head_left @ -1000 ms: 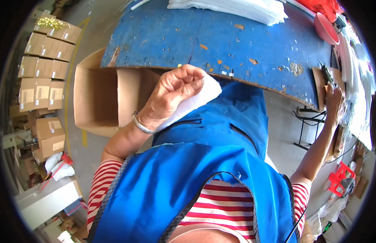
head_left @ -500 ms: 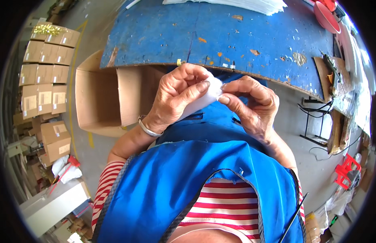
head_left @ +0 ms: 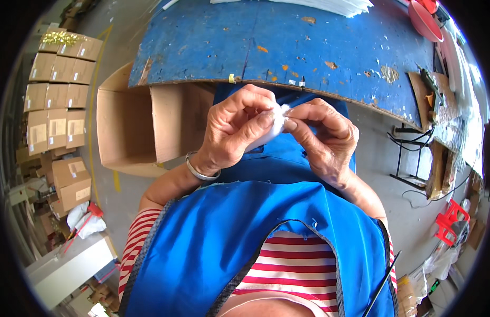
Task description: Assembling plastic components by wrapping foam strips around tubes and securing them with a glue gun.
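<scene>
My left hand (head_left: 238,128) is closed around a small white folded piece (head_left: 274,128), soft like cloth or plastic, held just below the near edge of the blue worktable (head_left: 287,42). My right hand (head_left: 324,138) meets it from the right and pinches the white piece's top edge between thumb and forefinger. Most of the white piece is hidden inside my left fist. A silver bangle (head_left: 198,169) sits on my left wrist. Both hands hover above my blue apron (head_left: 239,232).
An open cardboard box (head_left: 134,127) stands on the floor to the left under the table. Stacked cartons (head_left: 57,90) line the far left. White sheets (head_left: 319,5) lie at the table's far edge, a red item (head_left: 422,18) and tools (head_left: 432,87) at its right end.
My right hand came back from the tools at the table's right end and joined my left hand on the white piece. The hands have since closed in tighter together.
</scene>
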